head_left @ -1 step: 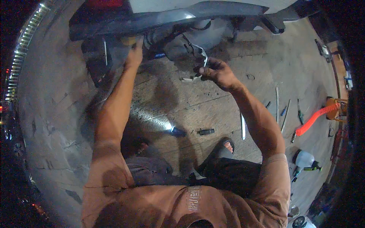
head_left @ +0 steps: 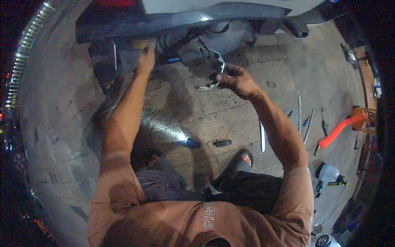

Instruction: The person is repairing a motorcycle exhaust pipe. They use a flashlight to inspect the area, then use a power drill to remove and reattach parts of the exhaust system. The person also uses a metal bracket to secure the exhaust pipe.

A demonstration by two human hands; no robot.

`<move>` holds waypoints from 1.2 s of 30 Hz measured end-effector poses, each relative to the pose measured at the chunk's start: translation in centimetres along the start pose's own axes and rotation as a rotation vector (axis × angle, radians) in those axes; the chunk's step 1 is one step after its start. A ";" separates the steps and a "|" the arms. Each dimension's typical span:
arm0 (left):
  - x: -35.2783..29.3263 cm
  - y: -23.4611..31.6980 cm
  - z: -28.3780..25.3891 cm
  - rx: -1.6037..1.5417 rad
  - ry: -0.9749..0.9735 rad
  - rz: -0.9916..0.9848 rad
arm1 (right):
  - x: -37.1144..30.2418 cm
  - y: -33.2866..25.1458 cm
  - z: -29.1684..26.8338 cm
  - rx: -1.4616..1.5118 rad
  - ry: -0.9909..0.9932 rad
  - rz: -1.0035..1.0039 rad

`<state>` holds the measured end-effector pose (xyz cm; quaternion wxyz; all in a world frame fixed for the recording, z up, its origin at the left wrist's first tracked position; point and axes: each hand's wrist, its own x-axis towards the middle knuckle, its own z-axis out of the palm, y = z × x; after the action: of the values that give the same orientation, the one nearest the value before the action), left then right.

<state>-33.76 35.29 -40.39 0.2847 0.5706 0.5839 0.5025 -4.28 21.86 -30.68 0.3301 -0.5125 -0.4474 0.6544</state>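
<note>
My right hand [head_left: 238, 81] is closed on a thin, bent silver-white strip [head_left: 222, 61], its thumb and fingers pinching the middle. One end of the strip rises toward the car's underside and the other bends down to the left of the hand. Under the dark car bumper [head_left: 177, 25] reaches my left hand [head_left: 146, 59], its fingers mostly hidden in shadow. A yellowish part [head_left: 141, 43] shows right by those fingers. Left of that hand is a dark panel [head_left: 103, 68] with a pale narrow strip along it.
On the floor between my feet and the car lie a lit flashlight [head_left: 190, 142] and a small black object [head_left: 222, 143]. To the right are a flat metal bar [head_left: 262, 138], several long tools, a coiled orange hose [head_left: 339, 131] and a spray bottle [head_left: 329, 173].
</note>
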 end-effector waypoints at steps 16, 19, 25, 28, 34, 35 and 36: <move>0.1 0.2 -4.2 0.004 -0.025 0.136 | 1.3 -0.5 4.0 0.229 -0.093 0.116; -1.8 -0.9 -3.6 0.079 -0.037 -0.096 | 1.4 -0.6 3.6 0.218 -0.076 0.044; -6.5 -3.1 -2.9 0.452 0.298 -0.078 | 1.7 -1.4 2.5 0.223 0.009 0.032; -8.0 -1.2 -2.7 0.072 -0.188 -0.135 | 2.0 -1.3 2.1 0.249 0.026 -0.026; -11.0 7.2 0.8 -0.555 -0.606 -0.277 | 1.5 -1.1 2.2 0.137 0.080 -0.082; -11.3 8.2 1.0 -0.610 -0.617 -0.281 | 1.2 -1.1 2.3 0.148 0.067 -0.094; -11.5 8.9 1.1 -0.674 -0.628 -0.282 | 0.9 -1.2 2.5 0.157 0.083 -0.092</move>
<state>-27.23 23.28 -35.40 0.6817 0.4860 0.3457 0.4237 -6.98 22.52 -29.74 0.4174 -0.4906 -0.4038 0.6497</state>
